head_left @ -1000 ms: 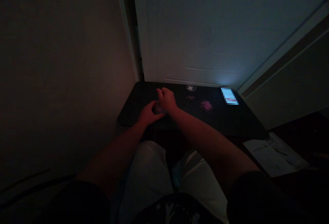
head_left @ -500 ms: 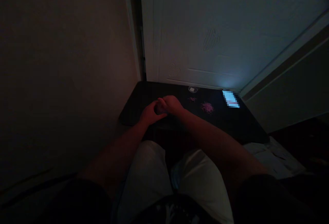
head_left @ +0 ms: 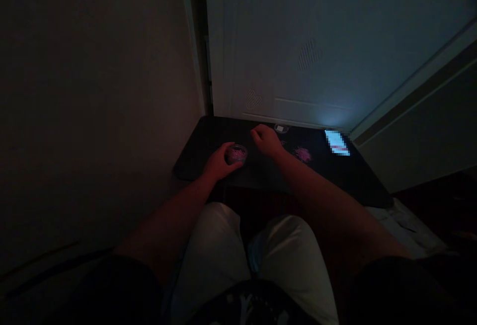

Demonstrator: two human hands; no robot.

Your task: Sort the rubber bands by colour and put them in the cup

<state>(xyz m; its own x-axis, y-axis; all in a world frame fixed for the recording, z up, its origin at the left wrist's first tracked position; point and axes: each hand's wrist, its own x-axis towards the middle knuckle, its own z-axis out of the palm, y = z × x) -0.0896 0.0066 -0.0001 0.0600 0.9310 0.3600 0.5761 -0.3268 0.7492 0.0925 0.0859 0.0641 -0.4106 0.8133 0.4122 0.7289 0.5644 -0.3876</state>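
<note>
A small clear round container (head_left: 237,154) with pink bits inside stands on the dark tabletop (head_left: 203,138). My left hand (head_left: 217,164) is curled around its left side, thumb in front and fingers behind. Just to the right and a little farther back, my right hand (head_left: 266,140) hovers with its fingers curled in. What it holds, if anything, is hidden in the dim light. Beyond that hand lies a loose heap of thin pink pieces (head_left: 302,154). A few more pink pieces (head_left: 283,143) show close to the wrist, partly covered.
Near the back edge is a clear round lid (head_left: 281,128) with a white label. At the right, a glowing phone-like screen (head_left: 337,142) lies on the tabletop. A white panel with heart reliefs (head_left: 309,55) rises behind, and a wall (head_left: 112,91) borders the left.
My right hand has moved away from above the container, to the right and back. The container's pink contents now show. My left hand stays around it.
</note>
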